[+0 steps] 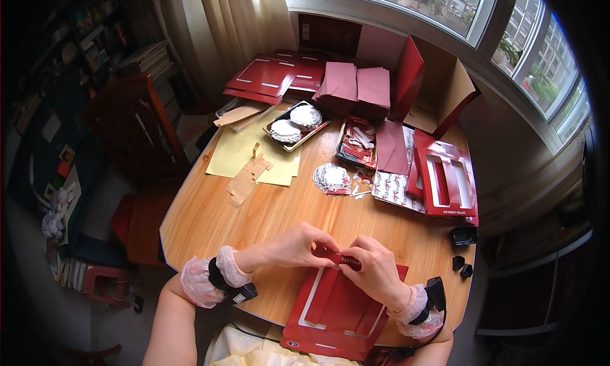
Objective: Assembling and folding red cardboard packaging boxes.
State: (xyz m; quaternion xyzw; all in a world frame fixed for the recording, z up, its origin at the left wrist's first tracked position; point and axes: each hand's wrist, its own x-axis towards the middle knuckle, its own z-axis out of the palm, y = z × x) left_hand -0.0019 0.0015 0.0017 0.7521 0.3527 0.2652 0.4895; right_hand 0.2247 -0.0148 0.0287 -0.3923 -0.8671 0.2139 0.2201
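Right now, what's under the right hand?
The upper part of a red card sheet with white strips; wooden table shows beyond it. What lies beneath the sheet, and the part directly below the right hand, are covered.

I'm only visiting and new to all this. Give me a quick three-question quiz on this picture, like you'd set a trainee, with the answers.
1. What colour is the small piece that the left hand and right hand both hold?
2. True or false: the pink cards are nearer the person than the red cardboard sheet below the hands.
3. What lies in the tray beside the yellow paper? A) pens B) silvery rounds C) cups

Key: 1. Red. 2. False. 3. B.
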